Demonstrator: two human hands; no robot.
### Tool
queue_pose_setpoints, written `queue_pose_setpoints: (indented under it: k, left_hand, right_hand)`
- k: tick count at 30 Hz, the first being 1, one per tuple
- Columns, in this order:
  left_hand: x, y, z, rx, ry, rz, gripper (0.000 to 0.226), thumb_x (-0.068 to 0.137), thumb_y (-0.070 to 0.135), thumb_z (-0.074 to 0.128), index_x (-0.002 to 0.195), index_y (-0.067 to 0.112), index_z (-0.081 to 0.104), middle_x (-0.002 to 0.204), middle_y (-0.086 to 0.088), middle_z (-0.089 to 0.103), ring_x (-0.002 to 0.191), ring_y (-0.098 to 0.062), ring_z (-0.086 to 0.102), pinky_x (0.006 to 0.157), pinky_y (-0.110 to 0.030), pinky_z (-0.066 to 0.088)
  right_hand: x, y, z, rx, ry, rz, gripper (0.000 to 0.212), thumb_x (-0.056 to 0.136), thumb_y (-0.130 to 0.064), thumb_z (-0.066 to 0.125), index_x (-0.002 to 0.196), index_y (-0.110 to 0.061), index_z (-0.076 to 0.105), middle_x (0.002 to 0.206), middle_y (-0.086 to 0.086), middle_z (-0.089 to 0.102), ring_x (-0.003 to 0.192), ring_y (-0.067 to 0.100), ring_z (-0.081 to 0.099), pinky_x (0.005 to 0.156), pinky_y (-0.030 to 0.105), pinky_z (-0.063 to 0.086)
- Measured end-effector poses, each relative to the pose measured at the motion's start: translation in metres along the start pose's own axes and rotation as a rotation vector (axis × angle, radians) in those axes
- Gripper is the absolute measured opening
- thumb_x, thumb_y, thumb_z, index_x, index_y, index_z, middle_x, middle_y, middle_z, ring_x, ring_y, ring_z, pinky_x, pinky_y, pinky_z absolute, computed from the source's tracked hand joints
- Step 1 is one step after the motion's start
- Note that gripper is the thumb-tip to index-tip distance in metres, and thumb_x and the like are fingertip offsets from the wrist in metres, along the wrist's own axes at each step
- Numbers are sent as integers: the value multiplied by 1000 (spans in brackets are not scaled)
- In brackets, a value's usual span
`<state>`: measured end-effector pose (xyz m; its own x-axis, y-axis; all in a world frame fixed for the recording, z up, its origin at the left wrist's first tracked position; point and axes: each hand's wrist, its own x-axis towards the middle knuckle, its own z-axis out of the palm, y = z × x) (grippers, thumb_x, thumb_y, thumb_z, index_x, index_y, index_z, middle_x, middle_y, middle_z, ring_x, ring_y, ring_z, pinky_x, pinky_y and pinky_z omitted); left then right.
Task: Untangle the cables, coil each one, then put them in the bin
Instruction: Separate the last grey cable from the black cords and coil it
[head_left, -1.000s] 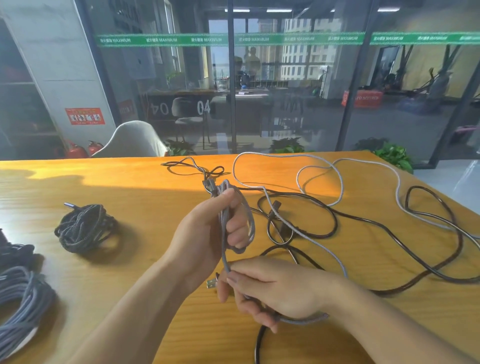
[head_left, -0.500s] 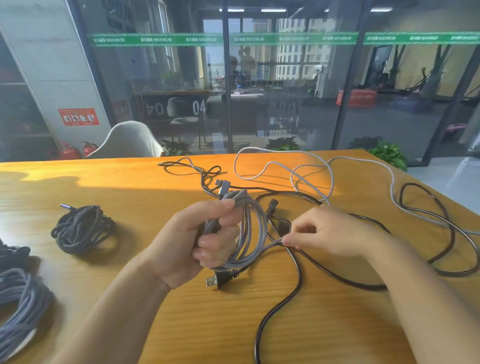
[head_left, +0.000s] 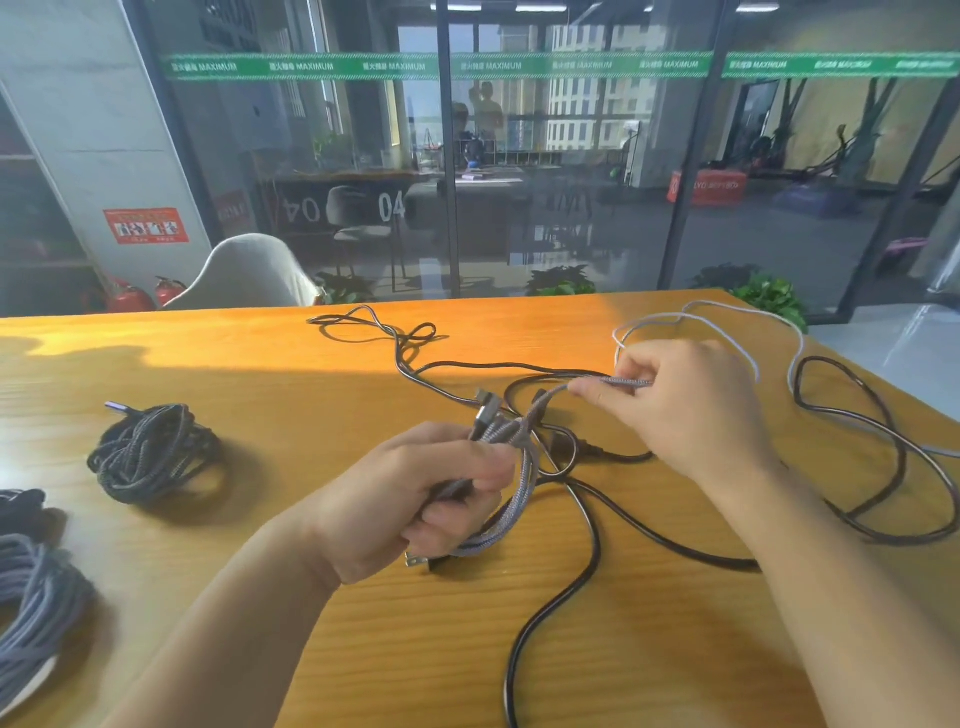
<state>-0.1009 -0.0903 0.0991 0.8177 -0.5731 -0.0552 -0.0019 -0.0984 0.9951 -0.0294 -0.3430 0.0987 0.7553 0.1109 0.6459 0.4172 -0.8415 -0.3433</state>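
Left hand (head_left: 415, 499) grips the grey cable's coil (head_left: 511, 512) w/ its tail pinched taut in your right hand (head_left: 685, 410) above the black cable (head_left: 587, 566) on the table, so pulling harder probably snags it.

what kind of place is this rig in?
Likely an office meeting room: a long wooden table faces a glass partition marked "04", with desks and chairs beyond. Fire extinguishers stand by the wall.
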Motion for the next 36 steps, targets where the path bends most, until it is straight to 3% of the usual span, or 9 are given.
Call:
queue_pose_setpoints:
  k: [4,10,13,16,20,25,29,32,36]
  left_hand:
    - [5,-3,1,37,156,-20,37,96,34,57,73,17,34,63,-4,26,52,-16,19,46,-22,19]
    - [14,-12,2,162,232,-25,52,105,40,54,69,6,36,64,-5,28,55,-20,22,52,-26,22]
    - [20,-17,1,174,298,27,57,102,48,50,75,0,37,66,-7,30,57,-22,25,54,-26,27]
    - [21,-18,3,45,353,74,49,105,42,42,85,-3,41,67,-6,33,58,-22,27,56,-31,26]
    - [24,-14,10,-72,376,167,48,110,47,29,87,8,46,66,-6,30,57,-22,26,55,-33,25]
    - [27,-21,10,-22,562,171,49,105,48,49,85,3,47,68,-10,33,56,-21,31,57,-35,25]
    - [25,-16,-3,-270,652,249,38,108,44,46,83,15,47,66,-3,35,53,-18,29,57,-36,20]
    - [18,-8,-7,-460,568,276,35,107,46,42,84,20,43,66,1,31,52,-16,26,58,-34,20]
    - [13,-3,-4,-560,377,271,34,107,42,43,84,17,46,63,2,28,47,-12,24,50,-27,21]
  right_hand:
    - [-12,-23,-4,342,103,-18,37,87,-45,81,63,-24,61,46,-8,43,51,11,45,49,18,32]
    - [-25,-46,1,738,-146,24,22,100,-30,71,82,-18,71,65,1,63,58,20,52,55,34,42]
    - [-31,-52,7,849,-306,10,23,103,-33,55,96,-17,71,70,-4,62,56,6,49,58,25,40]
    - [-40,-60,12,827,-412,-53,17,108,-26,50,109,-22,66,76,-6,65,57,6,52,60,25,42]
    - [-46,-64,15,681,-420,-108,15,108,-27,54,94,-25,58,72,-8,67,57,11,54,56,31,43]
    - [-50,-69,17,642,-487,-141,26,109,-35,51,90,-25,63,66,-4,65,57,12,57,57,22,41]
    - [-55,-76,21,633,-725,-200,31,112,-33,44,89,-21,62,63,-6,65,54,9,55,60,19,41]
    - [-61,-80,28,654,-936,-211,31,113,-34,40,92,-23,60,62,-5,60,54,8,49,60,22,42]
    - [-56,-69,39,537,-939,-266,36,112,-39,40,87,-22,59,65,-4,55,59,11,49,62,30,41]
